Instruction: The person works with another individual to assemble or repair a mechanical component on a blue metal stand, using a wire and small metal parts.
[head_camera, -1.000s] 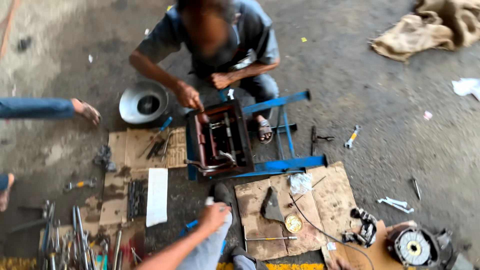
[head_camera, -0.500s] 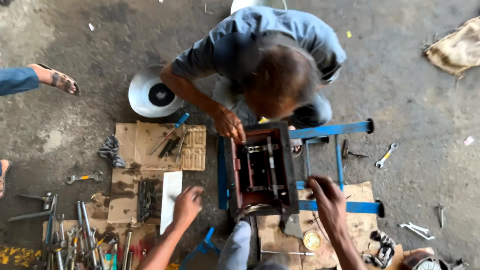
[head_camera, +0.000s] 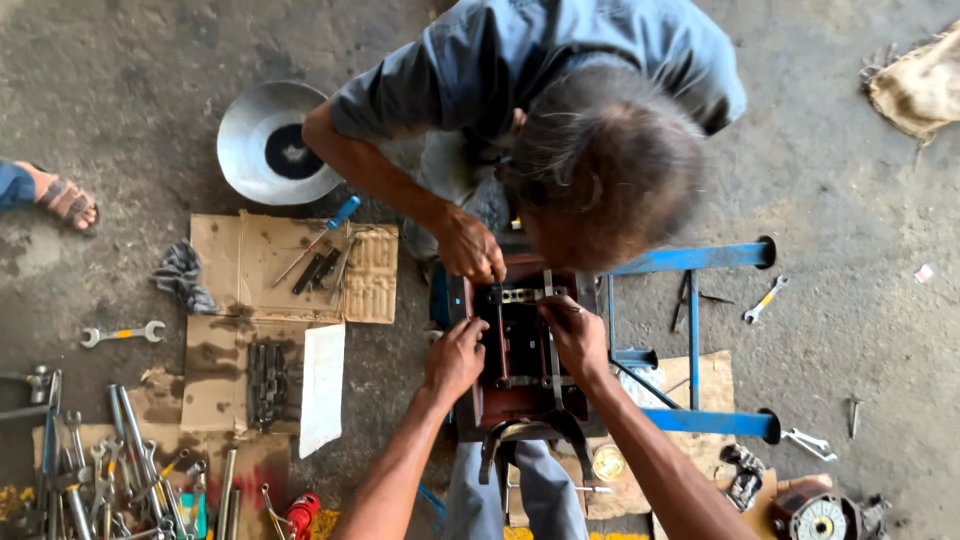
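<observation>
As seen from the head cam looking straight down, the work area is a rough grey concrete floor (head_camera: 850, 160), stained and gritty, w/ flattened cardboard sheets (head_camera: 250, 255) laid as mats.

Head view, centre: a dark red open metal housing (head_camera: 520, 345) sits on the floor inside a blue steel frame (head_camera: 690, 258). Wearer's left hand (head_camera: 456, 358) rests on the housing's left edge, fingers curled together over the rim; whether they clamp it, cannot tell. Wearer's right hand (head_camera: 574, 335) is at the housing's top right, fingers bunched on a thin metal rod (head_camera: 552, 330) running down the opening. A co-worker in a grey-blue shirt (head_camera: 560, 50) crouches opposite, head bent over the housing; that person's hand (head_camera: 470, 248) grips at the housing's top left corner.

Head view, left: round metal basin (head_camera: 262, 140) on bare concrete near the co-worker's arm. Blue-handled screwdriver (head_camera: 320, 238) and dark bits lie on the upper cardboard. White flat sheet (head_camera: 322, 388) beside a lower, oil-stained piece. Loose spanner (head_camera: 122, 334) on concrete; a heap of spanners and sockets (head_camera: 110, 470) at lower left. A sandalled foot (head_camera: 62, 198) of a third person at the left edge.

Head view, right: small spanner (head_camera: 765, 298) on concrete, sacking (head_camera: 915, 85) at top right, round machine part (head_camera: 820, 518) at bottom edge.
</observation>
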